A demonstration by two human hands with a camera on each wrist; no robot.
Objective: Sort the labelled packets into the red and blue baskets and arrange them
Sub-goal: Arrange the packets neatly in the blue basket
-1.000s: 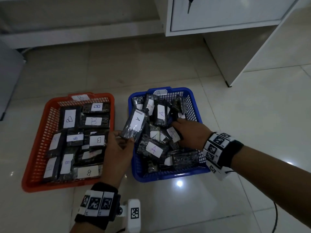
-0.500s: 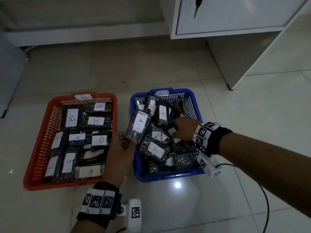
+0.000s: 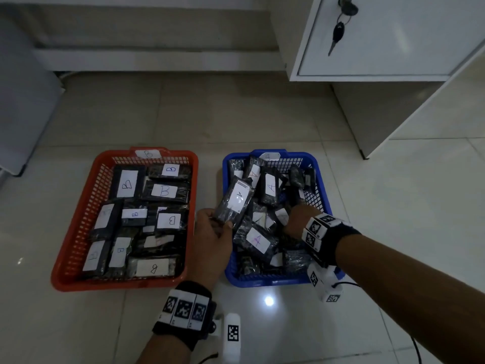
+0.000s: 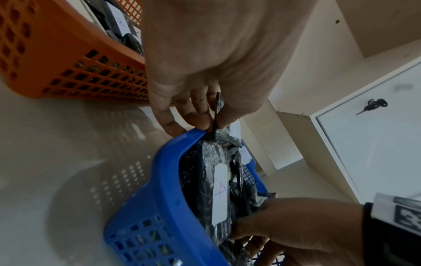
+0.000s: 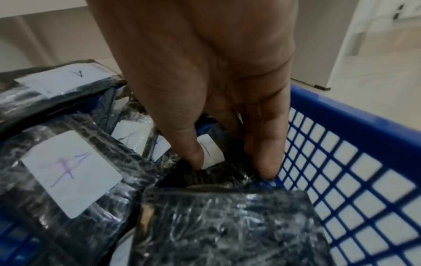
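Observation:
A red basket (image 3: 78,206) on the left holds flat black packets labelled B (image 3: 164,191). The blue basket (image 3: 273,281) on the right holds a loose pile of packets labelled A (image 3: 256,240). My left hand (image 3: 223,222) pinches the lower end of one A packet (image 3: 236,199) and holds it tilted over the blue basket's left rim (image 4: 168,171); the pinch (image 4: 214,122) shows edge-on in the left wrist view. My right hand (image 3: 294,214) reaches down near the blue basket's right wall (image 5: 341,115). Its thumb and fingers (image 5: 227,162) close on either side of a small A packet (image 5: 210,154).
Both baskets stand side by side on a glossy tiled floor (image 3: 262,114). A white cabinet (image 3: 393,35) with a key (image 3: 337,32) hanging in its lock rises at the back right, and its side panel (image 3: 372,114) reaches the floor. A grey object (image 3: 21,101) stands at the far left.
My right hand has moved from the middle of the blue basket toward its far right side and dug in among the packets. My left hand still holds the same A packet.

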